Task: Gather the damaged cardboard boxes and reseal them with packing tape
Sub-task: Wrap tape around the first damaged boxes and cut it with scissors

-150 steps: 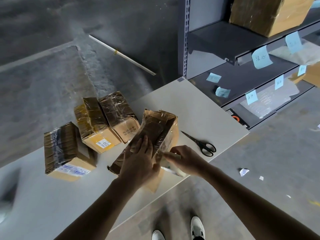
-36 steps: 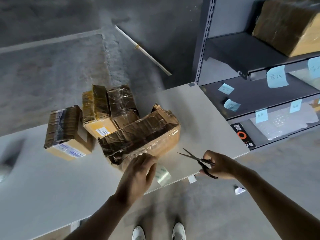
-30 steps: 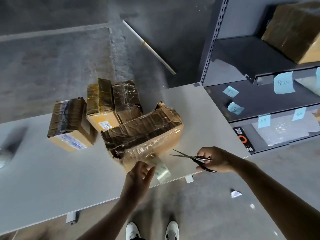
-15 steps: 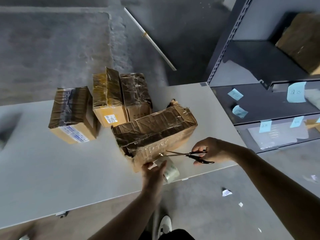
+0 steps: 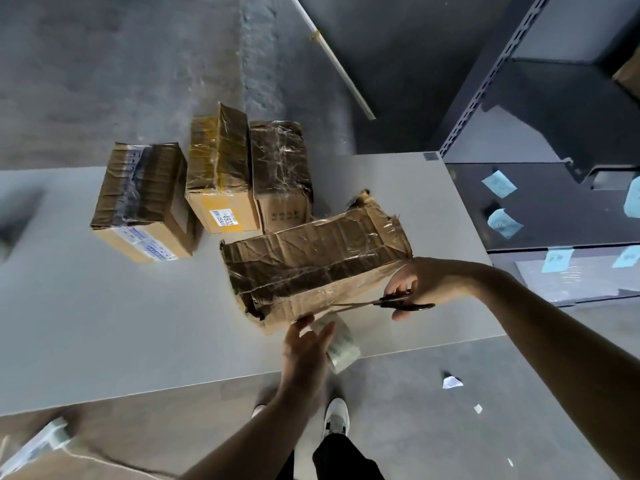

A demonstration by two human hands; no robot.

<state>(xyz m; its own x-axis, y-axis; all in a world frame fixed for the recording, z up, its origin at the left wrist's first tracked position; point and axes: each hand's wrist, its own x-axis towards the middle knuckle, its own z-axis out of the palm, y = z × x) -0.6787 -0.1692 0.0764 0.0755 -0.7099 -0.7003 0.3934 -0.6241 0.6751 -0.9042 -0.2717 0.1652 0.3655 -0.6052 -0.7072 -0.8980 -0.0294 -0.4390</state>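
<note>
Cardboard box (image 5: 311,261) lying crumpled at the worktop's (image 5: 104,323) near edge — pull the tape roll (image 5: 343,348), clutched in the left grip (image 5: 304,348), back until taut, then snip close to the side with scissors (image 5: 398,302) pinched in the right grip (image 5: 429,285).

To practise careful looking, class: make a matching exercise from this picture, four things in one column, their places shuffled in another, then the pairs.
Things: 1 scissors; 2 tape roll; 3 white rod; 4 blue sticky notes
Places: A on the floor beyond the table; B in the right hand; C on the shelving unit; D in the left hand
Pairs: 1-B, 2-D, 3-A, 4-C
</note>
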